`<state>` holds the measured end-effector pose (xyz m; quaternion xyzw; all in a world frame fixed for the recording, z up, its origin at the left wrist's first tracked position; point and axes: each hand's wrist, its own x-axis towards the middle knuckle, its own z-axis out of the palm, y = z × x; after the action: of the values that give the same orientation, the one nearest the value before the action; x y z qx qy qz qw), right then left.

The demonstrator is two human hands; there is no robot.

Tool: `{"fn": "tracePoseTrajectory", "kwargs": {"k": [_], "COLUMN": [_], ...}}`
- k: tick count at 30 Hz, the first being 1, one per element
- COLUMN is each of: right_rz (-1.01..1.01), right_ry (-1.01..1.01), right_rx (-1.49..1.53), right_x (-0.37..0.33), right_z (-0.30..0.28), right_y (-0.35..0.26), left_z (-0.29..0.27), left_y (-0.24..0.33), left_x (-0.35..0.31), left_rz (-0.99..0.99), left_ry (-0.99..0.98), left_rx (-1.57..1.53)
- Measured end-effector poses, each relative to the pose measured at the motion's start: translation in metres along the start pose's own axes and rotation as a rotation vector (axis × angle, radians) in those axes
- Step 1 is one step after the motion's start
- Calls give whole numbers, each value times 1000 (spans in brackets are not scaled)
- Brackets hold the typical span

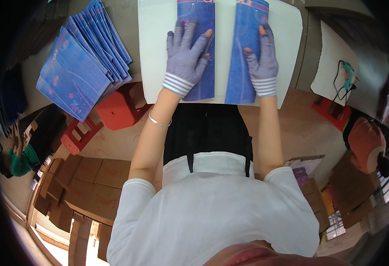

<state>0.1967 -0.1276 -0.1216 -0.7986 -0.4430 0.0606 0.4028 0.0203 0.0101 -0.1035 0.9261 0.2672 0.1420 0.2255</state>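
My left hand (184,56), in a lilac striped knit glove with some fingertips bare, lies spread on a narrow blue printed panel (204,88). My right hand (264,61), gloved the same way, rests with fingers apart on a second blue printed panel (240,84). The two panels stand side by side with a strip of the white board (223,57) showing between them. Whether they are folded bags or flat sheets, I cannot tell. Neither hand grips anything. The far ends of both panels run out of the upper edge of the picture.
A fanned stack of blue printed pieces (74,73) lies on the table to the left. Red stools (119,108) stand below it. On the right, a teal corded tool (347,75) sits on a white sheet (325,66). Cardboard boxes (94,186) and other people (367,142) are around.
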Motion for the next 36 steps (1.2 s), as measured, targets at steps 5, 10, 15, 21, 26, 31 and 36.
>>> {"fn": "tracePoseTrajectory", "kwargs": {"k": [5, 10, 15, 21, 26, 31, 36], "right_rz": [-81, -75, -68, -50, -71, -57, -59], "right_ry": [22, -41, -103, -120, -134, -167, -253], "right_rx": [-220, -320, -358, -369, -389, -450, -665], "right_x": [-2, -2, -1, -1, -1, 1, 0], "right_z": [28, 23, 20, 19, 20, 19, 20], "right_y": [14, 20, 18, 14, 18, 16, 19], "left_z": [27, 34, 34, 41, 41, 40, 41], "left_y": [1, 2, 9, 7, 5, 7, 9], "left_x": [9, 8, 11, 10, 10, 11, 12], "left_rz": [24, 40, 37, 35, 39, 20, 18], "left_ry": [-102, -134, -157, -125, -106, -120, -146], "left_rx": [186, 197, 210, 193, 181, 188, 213]}}
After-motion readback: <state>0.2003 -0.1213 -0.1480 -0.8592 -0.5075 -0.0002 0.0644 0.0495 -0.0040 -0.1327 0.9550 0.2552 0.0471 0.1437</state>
